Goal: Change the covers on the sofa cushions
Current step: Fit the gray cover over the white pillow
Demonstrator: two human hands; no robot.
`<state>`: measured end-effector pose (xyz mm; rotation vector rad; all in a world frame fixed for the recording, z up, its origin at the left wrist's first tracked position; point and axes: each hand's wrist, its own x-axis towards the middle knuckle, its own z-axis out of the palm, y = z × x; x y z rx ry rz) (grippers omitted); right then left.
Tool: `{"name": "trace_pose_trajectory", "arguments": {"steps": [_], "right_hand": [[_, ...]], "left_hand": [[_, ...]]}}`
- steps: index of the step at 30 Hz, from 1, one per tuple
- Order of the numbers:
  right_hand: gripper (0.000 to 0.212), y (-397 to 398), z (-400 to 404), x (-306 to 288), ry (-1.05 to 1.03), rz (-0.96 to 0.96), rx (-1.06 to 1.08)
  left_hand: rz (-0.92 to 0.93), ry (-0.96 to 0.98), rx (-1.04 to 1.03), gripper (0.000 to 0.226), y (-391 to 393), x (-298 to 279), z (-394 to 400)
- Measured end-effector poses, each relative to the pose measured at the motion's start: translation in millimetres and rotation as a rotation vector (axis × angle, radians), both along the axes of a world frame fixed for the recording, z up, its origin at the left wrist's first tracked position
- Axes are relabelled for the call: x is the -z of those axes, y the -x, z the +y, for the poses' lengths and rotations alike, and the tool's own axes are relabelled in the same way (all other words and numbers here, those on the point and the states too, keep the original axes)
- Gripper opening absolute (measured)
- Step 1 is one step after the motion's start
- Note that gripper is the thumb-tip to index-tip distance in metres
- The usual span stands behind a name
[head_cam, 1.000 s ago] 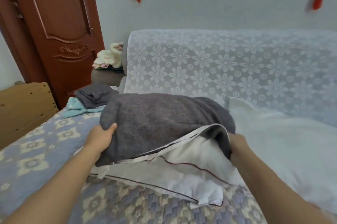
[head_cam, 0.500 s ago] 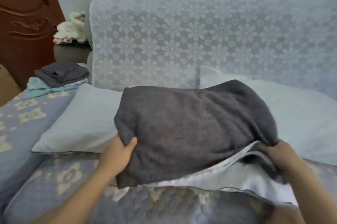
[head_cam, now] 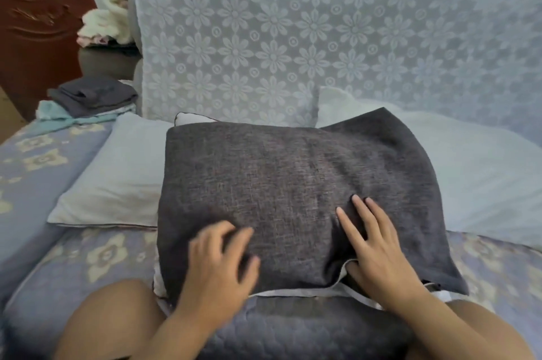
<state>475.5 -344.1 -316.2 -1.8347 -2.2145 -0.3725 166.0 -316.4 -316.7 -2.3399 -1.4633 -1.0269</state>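
Observation:
A cushion in a dark grey cover (head_cam: pixel 293 183) lies flat on the sofa seat in front of me, with a strip of white inner fabric (head_cam: pixel 299 292) showing along its near edge. My left hand (head_cam: pixel 218 260) lies on the cover's near left part, fingers spread and blurred. My right hand (head_cam: pixel 372 245) presses flat on the near right part, fingers straight. A bare white cushion (head_cam: pixel 114 180) lies to the left, partly under the grey one. Another white cushion (head_cam: pixel 475 178) lies to the right behind it.
The sofa back wears a white lace flower cover (head_cam: pixel 293 37). Folded grey and light blue fabrics (head_cam: pixel 88 98) are stacked at the seat's far left. A pile of cloth (head_cam: pixel 105 22) sits on the armrest beside a brown door (head_cam: pixel 35 22). My knees are at the bottom.
Both hands let go of the cushion's edges and now lie on top of the grey cover. The cushion has settled flat on the seat.

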Motion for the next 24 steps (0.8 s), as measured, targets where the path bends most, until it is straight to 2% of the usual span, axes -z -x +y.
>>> {"name": "trace_pose_trajectory", "arguments": {"steps": [3, 5, 7, 9, 12, 14, 16, 18, 20, 22, 24], "right_hand": [[0.119, 1.5, -1.8, -5.9, 0.056, -0.058, -0.027], [0.116, 3.1, -2.3, -8.3, 0.07, -0.043, -0.013], [0.088, 1.4, -1.2, -12.9, 0.031, 0.101, -0.013], [0.06, 3.7, -1.3, -22.1, -0.058, 0.345, -0.035], [0.043, 23.4, -11.4, -55.5, -0.199, 0.714, 0.001], [0.038, 37.8, -11.5, -94.5, -0.255, 0.818, 0.077], [0.036, 48.9, -1.8, -137.2, -0.289, 0.806, 0.08], [0.023, 61.3, 13.8, -172.0, -0.255, 0.722, 0.024], [0.01, 82.4, 26.3, -199.1, -0.229, 0.602, -0.073], [0.012, 101.3, 34.0, -216.8, -0.22, 0.502, -0.154], [0.009, 110.6, 35.6, -236.2, -0.325, 0.418, -0.211]], "left_hand": [[0.315, 0.168, 0.084, 0.08, -12.8, 28.0, -16.6], [0.388, 0.197, 0.044, 0.096, -17.1, 33.3, -13.5], [0.374, 0.222, 0.008, 0.099, -21.4, 30.7, -7.4], [0.293, 0.245, 0.012, 0.088, -26.1, 27.1, -5.2], [0.162, 0.209, 0.016, 0.073, -27.0, 13.2, -4.4], [0.097, 0.193, -0.044, 0.074, -19.9, -3.0, 1.3], [0.009, 0.283, -0.09, 0.092, -14.7, -24.6, 4.6], [-0.033, 0.389, -0.076, 0.108, -21.4, -42.1, -3.9], [-0.053, 0.384, -0.049, 0.114, -38.3, -58.6, -18.3], [-0.065, 0.32, -0.06, 0.108, -50.7, -72.5, -24.1], [-0.083, 0.196, -0.146, 0.092, -38.9, -87.1, -12.2]]}}
